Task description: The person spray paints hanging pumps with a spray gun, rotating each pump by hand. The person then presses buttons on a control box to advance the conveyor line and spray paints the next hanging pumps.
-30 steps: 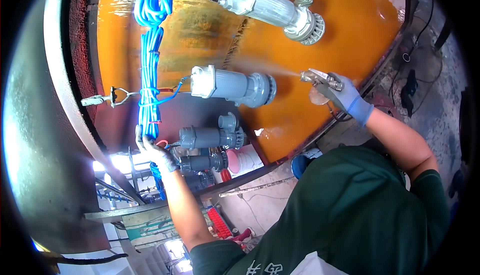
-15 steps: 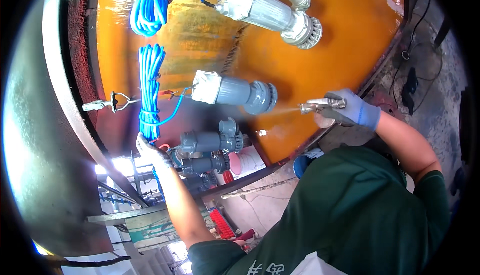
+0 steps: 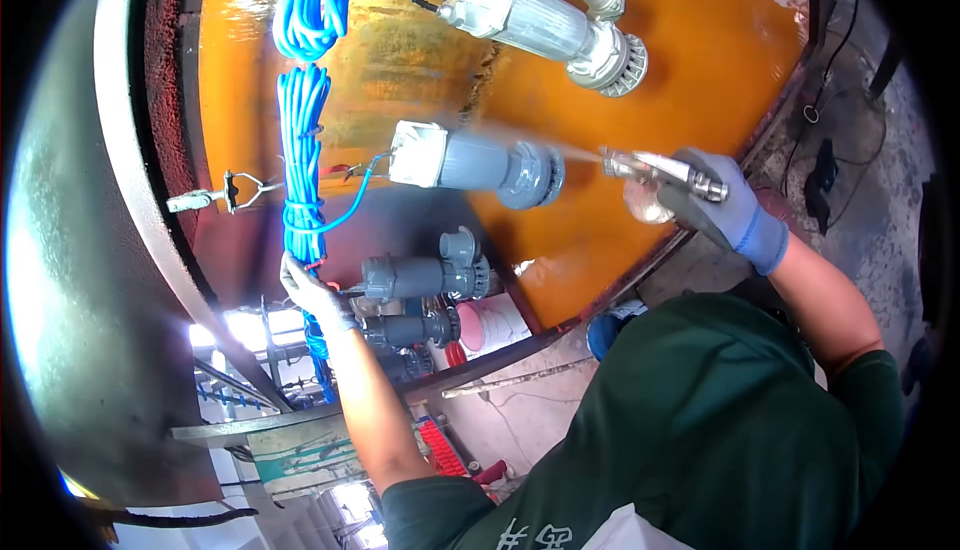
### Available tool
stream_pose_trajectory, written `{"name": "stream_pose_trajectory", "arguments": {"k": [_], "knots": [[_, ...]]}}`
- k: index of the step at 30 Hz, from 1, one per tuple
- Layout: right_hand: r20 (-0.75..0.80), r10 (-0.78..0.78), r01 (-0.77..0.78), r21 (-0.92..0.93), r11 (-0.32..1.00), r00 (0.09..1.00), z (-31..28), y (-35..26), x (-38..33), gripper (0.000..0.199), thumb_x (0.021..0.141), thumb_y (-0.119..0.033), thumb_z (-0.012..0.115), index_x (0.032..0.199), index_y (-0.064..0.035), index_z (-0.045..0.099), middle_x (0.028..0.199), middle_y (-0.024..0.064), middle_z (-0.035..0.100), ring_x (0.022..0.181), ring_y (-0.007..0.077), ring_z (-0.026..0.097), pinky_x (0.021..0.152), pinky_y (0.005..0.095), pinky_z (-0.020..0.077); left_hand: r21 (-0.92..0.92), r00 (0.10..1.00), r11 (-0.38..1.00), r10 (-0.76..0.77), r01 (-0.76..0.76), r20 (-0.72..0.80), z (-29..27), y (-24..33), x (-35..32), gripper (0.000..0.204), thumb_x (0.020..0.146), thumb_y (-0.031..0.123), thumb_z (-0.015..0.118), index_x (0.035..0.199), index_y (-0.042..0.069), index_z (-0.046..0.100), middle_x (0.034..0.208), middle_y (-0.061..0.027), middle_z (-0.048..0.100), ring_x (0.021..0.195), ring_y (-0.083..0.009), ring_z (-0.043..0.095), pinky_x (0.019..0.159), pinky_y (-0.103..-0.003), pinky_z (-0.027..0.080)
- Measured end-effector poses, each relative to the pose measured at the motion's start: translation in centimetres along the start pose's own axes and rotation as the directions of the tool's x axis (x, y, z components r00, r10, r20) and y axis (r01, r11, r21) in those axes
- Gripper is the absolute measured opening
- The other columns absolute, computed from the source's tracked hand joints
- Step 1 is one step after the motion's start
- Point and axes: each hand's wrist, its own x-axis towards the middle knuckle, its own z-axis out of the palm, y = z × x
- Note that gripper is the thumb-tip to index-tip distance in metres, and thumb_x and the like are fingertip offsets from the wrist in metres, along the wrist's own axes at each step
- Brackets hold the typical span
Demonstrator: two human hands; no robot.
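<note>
My gloved right hand [image 3: 728, 212] is closed round a metal spray gun [image 3: 655, 168]. A pale mist streams left from its nozzle, over the far side of a submersible pump [image 3: 475, 162]. That pump hangs on its side, with grey paint on its body and a whitish cap at its left end. My gloved left hand [image 3: 312, 285] grips the lower end of a bundled blue cable [image 3: 302, 140], which a loop of the cable joins to this pump. Just right of the left hand hangs a darker grey pump [image 3: 415, 278].
A paler pump [image 3: 540, 22] hangs farther off beside another blue cable coil [image 3: 312, 5]. Behind them stands an orange-stained booth panel [image 3: 680, 80]. More dark pumps [image 3: 410, 328] hang nearer me. A metal hook [image 3: 235, 195] is at left, and a pink-and-white bucket [image 3: 490, 322] stands below.
The spray gun has shifted right and tilted, its mist now crossing the pump's far side instead of its near side. My left hand, the cable bundle and the pump have moved slightly away from me.
</note>
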Motion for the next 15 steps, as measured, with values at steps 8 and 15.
{"name": "stream_pose_trajectory", "arguments": {"k": [8,15], "knots": [[0.092,-0.158,0.173,-0.185,0.967,0.983,2.0,-1.6,0.7,0.025,0.096,-0.023,0.079,0.099,-0.0016,0.068,0.078,0.0155,0.065,0.069,0.021,0.064,0.067,0.038,0.0517,0.024,0.999,0.999,0.035,-0.035,0.023,0.1,0.4,-0.9,0.046,0.112,0.034,0.062,0.141,-0.003,0.063,0.137,-0.0141,0.065,0.121,-0.0214,0.06,0.107,-0.039,0.048],[0.159,-0.185,0.209,-0.157,0.965,0.97,3.3,-0.3,0.5,0.02,0.096,-0.019,0.077,0.098,-0.0025,0.066,0.079,0.0142,0.069,0.07,0.0218,0.066,0.069,0.0365,0.0533,-0.023,1.0,1.0,-0.014,0.014,0.016,0.2,-0.3,-0.9,0.046,0.11,0.034,0.063,0.143,0.001,0.063,0.137,-0.0132,0.065,0.125,-0.0231,0.059,0.111,-0.042,0.046]]}}
